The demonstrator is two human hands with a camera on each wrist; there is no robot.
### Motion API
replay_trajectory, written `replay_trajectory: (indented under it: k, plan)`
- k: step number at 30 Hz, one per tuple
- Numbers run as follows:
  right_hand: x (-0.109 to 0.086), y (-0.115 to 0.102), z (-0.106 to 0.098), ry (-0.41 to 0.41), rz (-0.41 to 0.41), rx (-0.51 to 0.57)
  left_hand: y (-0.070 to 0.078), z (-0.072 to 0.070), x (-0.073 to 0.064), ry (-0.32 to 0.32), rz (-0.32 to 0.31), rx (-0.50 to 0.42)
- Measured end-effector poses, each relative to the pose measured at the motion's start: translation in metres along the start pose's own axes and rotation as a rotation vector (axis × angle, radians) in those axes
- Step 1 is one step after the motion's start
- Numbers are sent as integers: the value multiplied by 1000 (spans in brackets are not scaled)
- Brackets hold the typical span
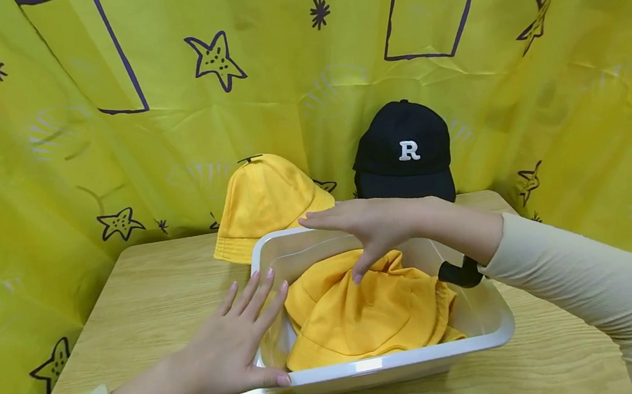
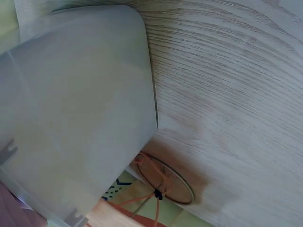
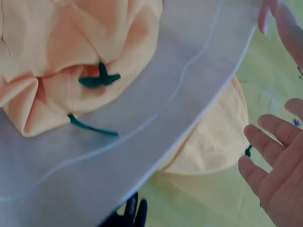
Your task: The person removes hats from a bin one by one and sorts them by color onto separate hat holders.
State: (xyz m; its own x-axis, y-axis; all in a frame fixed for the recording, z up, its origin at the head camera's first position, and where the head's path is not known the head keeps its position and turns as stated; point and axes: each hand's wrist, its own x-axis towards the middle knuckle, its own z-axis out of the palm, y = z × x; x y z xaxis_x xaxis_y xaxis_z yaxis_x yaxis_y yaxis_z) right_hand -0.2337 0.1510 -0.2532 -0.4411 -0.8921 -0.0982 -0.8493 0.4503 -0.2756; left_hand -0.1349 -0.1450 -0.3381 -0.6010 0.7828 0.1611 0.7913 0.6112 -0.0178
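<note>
Yellow bucket hats [image 1: 364, 315] lie bunched in a white plastic bin [image 1: 370, 365]; small dark green leaf-shaped tabs [image 3: 100, 80] show on them in the right wrist view. My left hand [image 1: 238, 339] is at the bin's left front corner, fingers spread and straight, thumb right at the front rim. Across the back of the bin reaches my right hand [image 1: 374, 223], its fingers extended above the hats and thumb pointing down. In the right wrist view the right hand [image 3: 279, 165] shows its palm beyond the rim. Neither hand grips anything.
Behind the bin's left back corner stands another yellow hat [image 1: 270, 202]. A black cap [image 1: 405, 154] with a white R sits at the back right. The wooden table [image 1: 159, 306] ends at a yellow curtain [image 1: 165, 110]. Orange cords [image 2: 163, 184] cross a thin oval ring beside the bin.
</note>
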Motion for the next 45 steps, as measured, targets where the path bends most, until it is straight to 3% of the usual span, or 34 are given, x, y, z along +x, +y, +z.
replay_trajectory:
  k: [9,17,22,26,34,37,42,45]
  plan:
    - [13,1,24,-82,0,-50,0,4,-1,8,-5,-11]
    - [20,8,45,-236,90,-31,0,6,-1,31,-5,-20]
    - [22,14,57,-293,105,-45,0,6,-2,33,-8,-21]
    - [27,19,65,-321,100,-103,0,6,-2,45,-2,-13]
    - [35,18,79,-361,88,-317,1,5,-2,37,-3,-8]
    - [34,19,82,-361,81,-233,1,4,-2,36,-5,-6]
    - [29,23,82,-355,124,47,2,5,-2,38,-9,-8]
    - [27,25,79,-316,94,167,1,5,-2,40,-10,-3]
